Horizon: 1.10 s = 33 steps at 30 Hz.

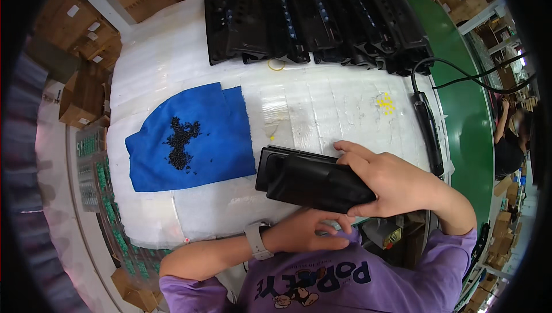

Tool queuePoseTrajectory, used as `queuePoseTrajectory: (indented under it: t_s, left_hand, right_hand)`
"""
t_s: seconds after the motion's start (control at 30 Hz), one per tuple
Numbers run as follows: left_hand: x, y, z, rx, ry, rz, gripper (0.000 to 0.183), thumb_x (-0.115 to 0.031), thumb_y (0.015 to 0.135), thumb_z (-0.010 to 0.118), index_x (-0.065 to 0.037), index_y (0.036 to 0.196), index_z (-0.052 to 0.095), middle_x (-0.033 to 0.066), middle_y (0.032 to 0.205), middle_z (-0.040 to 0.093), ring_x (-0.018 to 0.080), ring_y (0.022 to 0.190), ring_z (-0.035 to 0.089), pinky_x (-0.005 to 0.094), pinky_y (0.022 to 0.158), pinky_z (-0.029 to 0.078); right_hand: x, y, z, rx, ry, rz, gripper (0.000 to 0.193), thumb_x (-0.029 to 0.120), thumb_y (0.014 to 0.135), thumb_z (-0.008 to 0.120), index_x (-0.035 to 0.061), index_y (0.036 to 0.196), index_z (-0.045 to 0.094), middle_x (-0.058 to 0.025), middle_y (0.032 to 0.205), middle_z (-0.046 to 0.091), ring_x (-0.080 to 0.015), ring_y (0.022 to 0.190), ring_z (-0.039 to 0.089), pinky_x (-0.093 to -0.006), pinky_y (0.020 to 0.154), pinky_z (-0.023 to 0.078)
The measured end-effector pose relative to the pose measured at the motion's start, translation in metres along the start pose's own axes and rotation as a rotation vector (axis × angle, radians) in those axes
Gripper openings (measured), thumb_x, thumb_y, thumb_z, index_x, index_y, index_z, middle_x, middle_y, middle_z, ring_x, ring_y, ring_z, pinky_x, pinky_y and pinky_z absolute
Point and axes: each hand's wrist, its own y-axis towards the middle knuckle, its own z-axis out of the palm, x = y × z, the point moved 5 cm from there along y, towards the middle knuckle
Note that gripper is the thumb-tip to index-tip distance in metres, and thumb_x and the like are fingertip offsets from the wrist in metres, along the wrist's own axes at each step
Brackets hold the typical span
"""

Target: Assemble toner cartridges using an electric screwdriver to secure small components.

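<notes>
My right hand grips a long black plastic housing from its right end, fingers over the far edge and thumb along the near one. The housing is tilted above the near side of the padded table. My left hand, with a pale watch on its wrist, is just below the housing's near edge. Its fingers are loosely curled with gaps between them, and nothing shows in them; whether a fingertip touches the housing I cannot tell. Left of the housing lies a blue cloth with a pile of small black pieces.
Several black housings stand in a row along the far edge. Small yellow pieces lie at the right, near a black handheld tool with a cable. A green surface runs beyond; another person is at far right.
</notes>
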Motion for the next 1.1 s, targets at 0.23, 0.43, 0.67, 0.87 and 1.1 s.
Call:
queuePoseTrajectory:
  t_s: [0.23,0.43,0.67,0.87,1.1]
  left_hand:
    - [-0.006,-0.003,0.003,0.062,0.375,0.010,0.014,-0.025,0.082,0.060,-0.011,0.085,0.062,0.0004,0.089,0.059,0.0136,0.088,0.055,0.0266,0.081,0.041]
    - [-0.008,0.000,0.001,0.017,0.457,0.160,0.015,-0.023,0.080,0.063,-0.010,0.087,0.062,0.0023,0.091,0.060,0.0175,0.087,0.057,0.0286,0.079,0.045]
    - [-0.021,-0.001,-0.003,-0.132,0.578,0.286,0.027,-0.028,0.079,0.062,-0.009,0.098,0.059,0.0077,0.100,0.056,0.0233,0.093,0.054,0.0343,0.082,0.044]
    - [-0.023,0.002,-0.005,-0.101,0.548,0.269,0.033,-0.028,0.079,0.062,-0.007,0.104,0.057,0.0102,0.104,0.056,0.0268,0.097,0.053,0.0353,0.084,0.043]
    - [-0.016,0.008,-0.006,0.049,0.231,0.094,0.028,-0.019,0.079,0.065,-0.005,0.102,0.057,0.0110,0.109,0.056,0.0220,0.098,0.056,0.0309,0.084,0.045]
  right_hand:
    - [0.002,-0.001,0.002,-0.102,-0.010,-0.209,0.062,0.018,0.058,0.075,-0.0017,0.108,0.043,-0.0247,0.110,0.047,-0.0380,0.097,0.052,-0.0394,0.082,0.045]
    - [-0.004,-0.003,0.003,-0.116,0.052,-0.219,0.070,0.019,0.055,0.076,0.0028,0.115,0.045,-0.0186,0.101,0.044,-0.0359,0.092,0.051,-0.0388,0.082,0.044]
    - [-0.022,0.007,0.011,-0.036,0.291,-0.254,0.067,0.019,0.057,0.076,0.0041,0.115,0.046,-0.0175,0.104,0.044,-0.0358,0.094,0.052,-0.0384,0.079,0.045]
    - [-0.037,0.010,0.012,0.027,0.450,-0.245,0.070,0.019,0.056,0.077,0.0019,0.115,0.044,-0.0159,0.106,0.047,-0.0329,0.095,0.053,-0.0363,0.080,0.045]
    - [-0.069,-0.008,0.020,-0.055,0.835,-0.098,0.079,0.017,0.054,0.082,-0.0006,0.119,0.041,-0.0119,0.107,0.052,-0.0201,0.096,0.054,-0.0281,0.083,0.042]
